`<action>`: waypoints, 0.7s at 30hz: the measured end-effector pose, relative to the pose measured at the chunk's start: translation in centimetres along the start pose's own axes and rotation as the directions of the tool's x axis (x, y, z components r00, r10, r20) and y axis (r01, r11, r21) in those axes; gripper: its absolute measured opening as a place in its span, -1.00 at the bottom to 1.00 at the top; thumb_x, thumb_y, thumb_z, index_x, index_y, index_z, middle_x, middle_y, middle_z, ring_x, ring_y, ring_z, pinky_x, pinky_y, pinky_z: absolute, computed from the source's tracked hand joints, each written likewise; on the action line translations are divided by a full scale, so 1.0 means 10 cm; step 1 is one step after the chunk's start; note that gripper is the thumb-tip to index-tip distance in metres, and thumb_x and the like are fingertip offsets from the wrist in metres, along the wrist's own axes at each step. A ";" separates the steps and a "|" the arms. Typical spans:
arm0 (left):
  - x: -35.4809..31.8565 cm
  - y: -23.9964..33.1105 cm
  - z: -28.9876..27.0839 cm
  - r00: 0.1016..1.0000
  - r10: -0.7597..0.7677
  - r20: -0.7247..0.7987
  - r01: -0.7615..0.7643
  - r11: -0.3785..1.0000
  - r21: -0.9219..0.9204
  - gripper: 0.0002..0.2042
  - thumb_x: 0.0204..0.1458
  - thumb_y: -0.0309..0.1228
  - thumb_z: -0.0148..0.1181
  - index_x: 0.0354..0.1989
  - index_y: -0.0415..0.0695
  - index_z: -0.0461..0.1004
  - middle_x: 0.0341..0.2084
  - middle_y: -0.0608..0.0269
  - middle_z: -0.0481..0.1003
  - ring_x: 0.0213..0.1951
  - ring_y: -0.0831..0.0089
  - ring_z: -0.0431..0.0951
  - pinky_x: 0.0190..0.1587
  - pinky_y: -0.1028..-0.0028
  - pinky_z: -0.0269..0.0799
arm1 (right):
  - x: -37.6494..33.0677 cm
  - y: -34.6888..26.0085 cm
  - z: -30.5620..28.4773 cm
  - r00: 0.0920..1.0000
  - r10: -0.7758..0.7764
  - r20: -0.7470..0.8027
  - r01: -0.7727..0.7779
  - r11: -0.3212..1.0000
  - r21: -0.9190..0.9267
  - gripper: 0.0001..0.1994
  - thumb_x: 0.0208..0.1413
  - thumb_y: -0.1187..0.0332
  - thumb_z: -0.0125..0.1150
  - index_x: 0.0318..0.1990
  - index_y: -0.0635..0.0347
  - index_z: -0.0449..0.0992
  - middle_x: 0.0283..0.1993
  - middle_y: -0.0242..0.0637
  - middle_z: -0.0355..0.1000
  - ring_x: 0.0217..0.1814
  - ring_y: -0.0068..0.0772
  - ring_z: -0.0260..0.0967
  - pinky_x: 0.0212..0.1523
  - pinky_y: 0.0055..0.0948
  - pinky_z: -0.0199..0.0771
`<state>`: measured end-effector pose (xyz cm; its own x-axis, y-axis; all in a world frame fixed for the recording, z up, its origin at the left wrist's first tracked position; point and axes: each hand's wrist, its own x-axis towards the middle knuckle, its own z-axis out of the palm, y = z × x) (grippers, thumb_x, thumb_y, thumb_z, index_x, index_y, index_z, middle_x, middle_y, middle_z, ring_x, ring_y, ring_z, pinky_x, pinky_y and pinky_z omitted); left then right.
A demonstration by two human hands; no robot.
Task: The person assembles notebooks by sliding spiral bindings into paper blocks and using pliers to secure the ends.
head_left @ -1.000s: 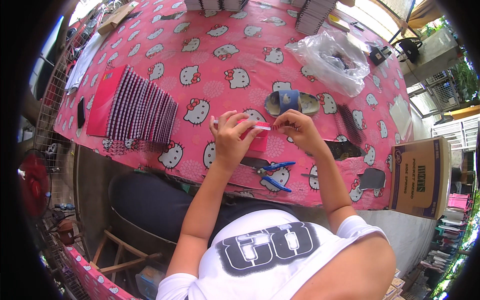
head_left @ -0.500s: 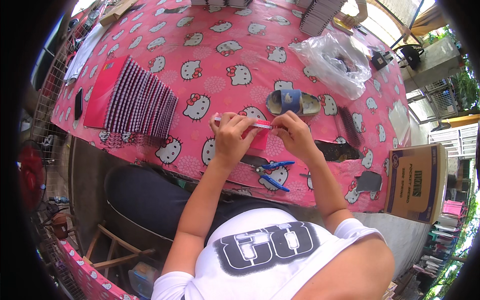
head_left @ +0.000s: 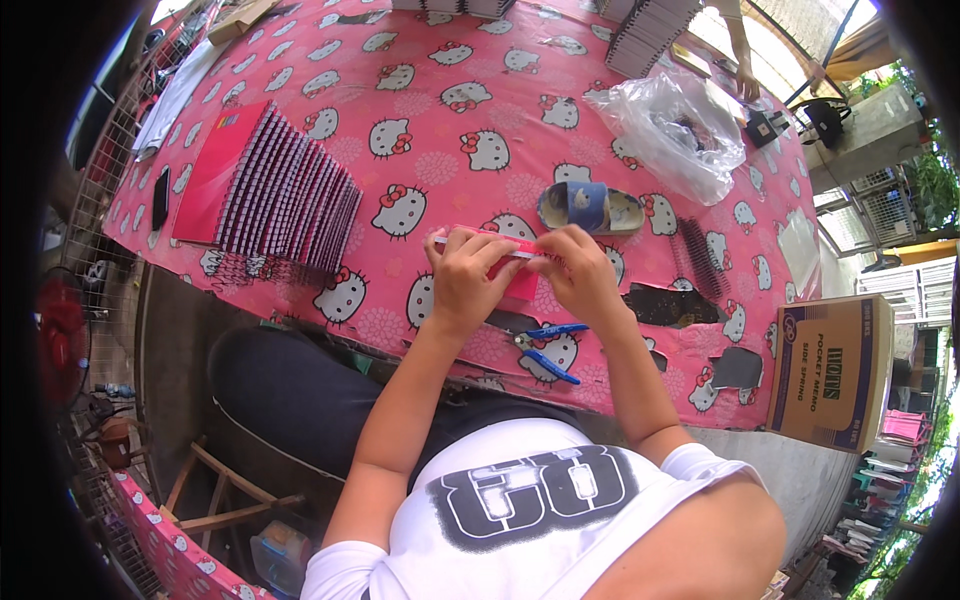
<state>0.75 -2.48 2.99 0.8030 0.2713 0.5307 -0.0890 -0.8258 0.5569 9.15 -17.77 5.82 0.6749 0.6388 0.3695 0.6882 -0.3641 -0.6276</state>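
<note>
Both hands are up over the near edge of the table, working together on one small pink notebook point(head_left: 510, 268). The left hand point(head_left: 465, 278) has its fingers curled tight around the notebook's left end, thumb and fingertips pinched along the top edge. The right hand point(head_left: 583, 272) closes on the right end, fingers bent down over the same edge, and between the two a thin pale strip runs along the top of the notebook. The notebook sits just above the pink cartoon-cat tablecloth point(head_left: 450, 120), near the table's front edge, directly ahead of the person's chest. Just below the hands lie blue-handled pliers point(head_left: 545, 350), flat on the cloth and untouched. Beyond the hands rests a roll of blue tape point(head_left: 588, 207), and behind that a clear plastic bag point(head_left: 672, 130) with dark pieces inside. Off to the left, a long fanned row of spiral-bound notebooks point(head_left: 270, 190) leans against each other. A dark wire comb point(head_left: 702, 258) lies to the right, with a cardboard box point(head_left: 830, 370) past the table's edge.
</note>
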 end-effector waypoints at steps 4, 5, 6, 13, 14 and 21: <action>-0.01 0.00 -0.01 1.000 0.003 0.000 -0.003 1.000 0.017 -0.80 -0.20 -0.37 0.41 -0.33 0.01 0.61 -0.37 0.46 0.58 -0.21 0.46 0.47 0.09 0.28 0.05 | -0.02 0.04 0.05 0.996 -0.086 -0.019 0.085 0.996 -0.036 -0.84 -0.07 0.41 0.33 -0.39 0.25 0.47 -0.37 -0.19 0.35 -0.29 -0.10 0.40 -0.36 -0.21 0.43; -0.01 0.00 0.00 1.000 0.006 -0.001 -0.006 1.000 0.014 -0.80 -0.20 -0.38 0.41 -0.33 0.01 0.61 -0.37 0.46 0.58 -0.21 0.46 0.47 0.09 0.28 0.06 | -0.03 0.06 0.06 0.996 -0.086 -0.032 0.084 0.995 -0.048 -0.85 -0.08 0.42 0.33 -0.40 0.25 0.46 -0.38 -0.19 0.35 -0.30 -0.10 0.40 -0.35 -0.22 0.43; -0.01 0.00 0.00 1.000 0.007 -0.003 -0.007 1.000 0.013 -0.81 -0.19 -0.38 0.40 -0.34 0.00 0.61 -0.37 0.46 0.58 -0.21 0.46 0.47 0.09 0.28 0.06 | -0.03 0.06 0.07 0.995 -0.087 -0.043 0.085 0.995 -0.056 -0.85 -0.08 0.43 0.33 -0.42 0.25 0.46 -0.38 -0.19 0.35 -0.30 -0.10 0.40 -0.35 -0.22 0.43; -0.01 -0.06 0.04 1.000 -0.008 0.014 0.008 1.000 -0.017 -0.88 -0.13 -0.38 0.35 -0.38 0.06 0.61 -0.41 0.52 0.57 -0.21 0.48 0.46 0.11 0.18 0.03 | -0.01 0.02 0.11 0.998 -0.046 -0.048 0.041 0.994 -0.099 -0.95 -0.06 0.56 0.26 -0.41 0.29 0.52 -0.41 -0.20 0.40 -0.41 -0.15 0.40 -0.40 -0.31 0.40; 0.00 -0.06 0.03 1.000 0.011 0.011 -0.011 1.000 -0.022 -0.87 -0.15 -0.40 0.36 -0.38 0.05 0.61 -0.41 0.51 0.57 -0.22 0.47 0.46 0.09 0.21 0.04 | 0.01 0.18 0.07 0.999 0.033 -0.015 -0.032 0.999 0.025 -0.93 -0.04 0.56 0.24 -0.36 0.29 0.53 -0.36 -0.20 0.44 -0.35 -0.13 0.43 -0.33 -0.32 0.43; 0.10 -0.09 0.00 0.991 0.114 0.076 -0.110 0.993 -0.052 -0.81 -0.21 -0.38 0.41 -0.35 0.04 0.61 -0.38 0.44 0.57 -0.20 0.44 0.47 0.13 0.21 0.06 | 0.17 1.40 -0.56 0.999 -0.035 0.028 0.044 0.880 -0.472 -0.53 -0.12 0.46 0.27 0.03 0.17 0.39 -0.21 -0.06 0.49 -0.14 -0.02 0.46 -0.10 -0.16 0.44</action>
<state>1.61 -1.48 3.00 0.8300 0.1370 0.5407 -0.2076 -0.8239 0.5274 21.43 -25.54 1.47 0.6427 0.6699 0.3717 0.7614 -0.6125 -0.2126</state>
